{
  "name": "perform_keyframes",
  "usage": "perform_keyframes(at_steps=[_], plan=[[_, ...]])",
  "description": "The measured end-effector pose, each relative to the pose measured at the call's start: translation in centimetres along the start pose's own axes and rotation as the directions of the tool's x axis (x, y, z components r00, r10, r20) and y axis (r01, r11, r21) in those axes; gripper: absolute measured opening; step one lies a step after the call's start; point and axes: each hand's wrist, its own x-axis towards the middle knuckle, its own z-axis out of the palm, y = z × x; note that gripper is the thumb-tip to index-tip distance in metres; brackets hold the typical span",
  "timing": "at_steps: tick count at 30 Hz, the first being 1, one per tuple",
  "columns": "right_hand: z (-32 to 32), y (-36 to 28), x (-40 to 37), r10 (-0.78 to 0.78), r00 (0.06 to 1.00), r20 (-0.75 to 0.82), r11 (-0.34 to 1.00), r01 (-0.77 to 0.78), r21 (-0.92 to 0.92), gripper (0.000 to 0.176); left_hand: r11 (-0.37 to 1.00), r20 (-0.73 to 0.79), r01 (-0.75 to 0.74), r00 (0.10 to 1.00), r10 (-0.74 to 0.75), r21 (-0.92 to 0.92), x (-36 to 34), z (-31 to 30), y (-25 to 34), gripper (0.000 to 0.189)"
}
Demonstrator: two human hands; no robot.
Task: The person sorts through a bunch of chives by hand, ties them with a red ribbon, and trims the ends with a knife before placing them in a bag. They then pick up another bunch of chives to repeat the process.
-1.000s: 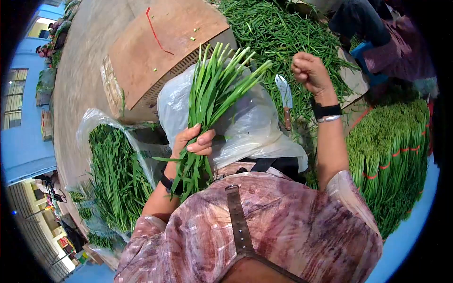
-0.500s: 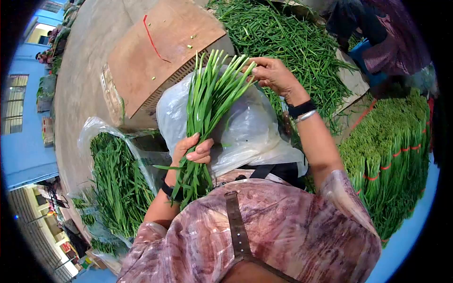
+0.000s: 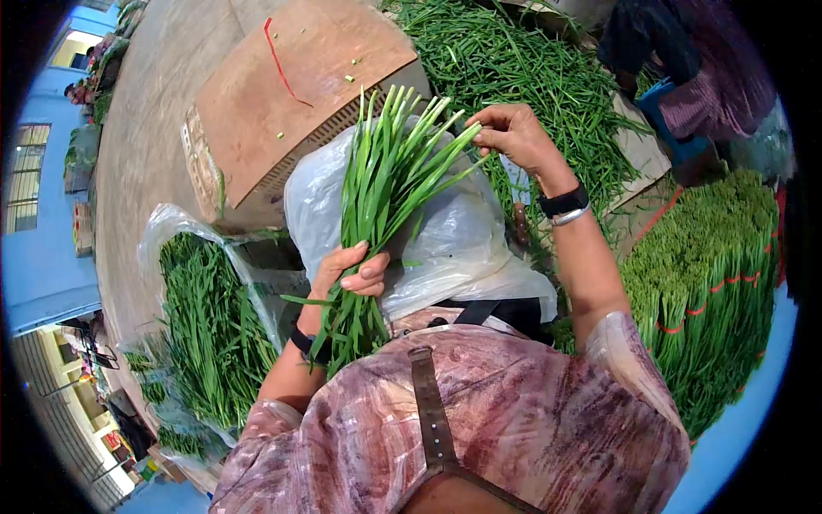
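A fanned bunch of garlic chives (image 3: 374, 184) stands over my lap, pale cut ends upward. My left hand (image 3: 349, 272) is closed round its lower, leafy part, and loose leaf tips hang below the fist. At the upper right of the bunch my right hand (image 3: 514, 141) pinches the pale end of a few stalks between thumb and fingers, drawing them apart from the others. Beneath the bunch, white plastic sheeting (image 3: 454, 231) covers my lap. A knife (image 3: 519, 190) with a brown handle lies just below my right hand, its blade partly hidden by the wrist.
Ahead is a brown board-topped box (image 3: 300, 81) with a red strip (image 3: 279, 64) and cut bits. Loose chives (image 3: 522, 77) are heaped ahead right. Bundles tied with red bands (image 3: 702, 300) stand at right; more greens (image 3: 210, 325) lie in plastic at left. A person (image 3: 715, 77) is at upper right.
My right hand has moved a little right, pulling the pinched stalk ends outward so the bunch fans wider. The knife shows more plainly. My left hand keeps its grip.
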Motion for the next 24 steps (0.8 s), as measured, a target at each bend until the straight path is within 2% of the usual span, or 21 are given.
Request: perform_keyframes(at_steps=[1,3,6,7,8,9,10,12,13,14,15,16,17,18,19,20,21,22,23,24], plan=[[-0.2,0.2,0.1,-0.024,1.000,-0.010,1.000,0.024,-0.010,0.013,1.000,0.022,-0.020,1.000,0.021,-0.013,0.0,-0.2,0.0,0.018],[-0.8,0.6,0.2,-0.072,0.997,-0.032,0.997,0.071,-0.030,0.013,0.998,0.065,-0.057,0.996,0.059,-0.040,0.2,-0.8,-0.1,0.024],[-2.2,0.1,-0.1,-0.034,0.979,-0.200,0.999,0.028,-0.035,0.013,0.995,0.029,-0.089,0.996,0.088,0.051,0.2,-0.2,0.0,0.024],[-3.9,2.1,0.7,-0.040,0.958,-0.283,0.999,0.047,0.016,0.015,0.992,0.009,-0.092,0.996,0.092,0.083,0.1,0.0,0.1,0.024],[-5.6,4.5,1.2,-0.067,0.940,-0.335,0.997,0.051,-0.056,0.019,0.989,-0.010,-0.094,0.995,0.096,0.114,0.0,0.4,0.1,0.024],[-6.6,6.0,0.7,-0.168,0.933,-0.317,0.871,-0.011,-0.491,0.021,0.985,-0.028,-0.095,0.995,0.100,0.147,0.0,0.5,0.2,0.025],[-6.9,6.4,0.4,-0.252,0.933,-0.256,0.562,-0.074,-0.824,0.024,0.970,-0.037,-0.087,0.995,0.098,0.229,0.1,0.3,0.4,0.024],[-6.6,7.0,0.4,-0.115,0.972,-0.204,0.795,-0.033,-0.606,0.032,0.921,-0.060,-0.068,0.993,0.099,0.383,0.0,-0.5,0.8,0.024],[-5.8,6.3,0.1,-0.052,0.985,-0.163,0.882,-0.031,-0.470,0.037,0.867,-0.118,-0.096,0.977,0.176,0.490,0.0,1.2,0.7,0.022],[-4.9,5.4,-0.6,0.092,0.987,-0.133,0.963,-0.122,-0.241,0.040,0.780,-0.150,-0.079,0.965,0.217,0.621,-0.1,2.0,0.8,0.020],[-3.0,2.4,-1.7,0.219,0.973,-0.071,0.975,-0.220,-0.002,0.044,0.673,-0.171,-0.053,0.949,0.263,0.738,-0.1,2.8,0.9,0.018],[-1.9,0.7,-2.1,0.323,0.946,0.020,0.920,-0.319,0.227,0.048,0.549,-0.182,-0.021,0.932,0.314,0.835,-0.1,3.5,1.1,0.017],[-1.7,0.6,-1.9,0.256,0.964,0.066,0.911,-0.263,0.317,0.050,0.353,-0.141,0.013,0.930,0.341,0.936,-0.5,4.3,1.6,0.022],[-1.5,0.4,-1.8,0.182,0.977,0.107,0.889,-0.210,0.407,0.053,0.004,0.070,-0.082,0.884,0.461,0.997,-0.4,4.6,1.8,0.029],[-1.1,0.0,-1.8,0.105,0.984,0.141,0.854,-0.162,0.495,0.055,-0.351,0.304,-0.132,0.813,0.496,0.927,-0.2,4.9,2.0,0.038],[-1.3,-0.9,-1.9,0.061,0.994,0.091,0.848,-0.100,0.520,0.056,-0.592,0.413,-0.080,0.790,0.453,0.802,-0.2,5.5,2.2,0.046],[-1.7,-0.4,-1.4,-0.011,0.996,0.092,0.777,-0.049,0.627,0.057,-0.785,0.517,-0.005,0.755,0.403,0.620,-0.3,6.0,2.5,0.054],[-1.7,-0.5,-1.2,-0.078,0.994,0.081,0.689,-0.005,0.725,0.059,-0.875,0.496,0.111,0.787,0.367,0.471,-0.8,7.0,3.1,0.062],[-2.2,-1.1,-1.9,-0.117,0.988,0.103,0.761,0.023,0.649,0.059,-0.930,0.464,0.211,0.820,0.335,0.301,-1.1,7.5,3.5,0.069],[-2.8,-1.2,-2.3,-0.079,0.988,0.129,0.774,-0.021,0.633,0.055,-0.939,0.434,0.227,0.841,0.323,0.258,-1.0,7.1,3.6,0.072]])
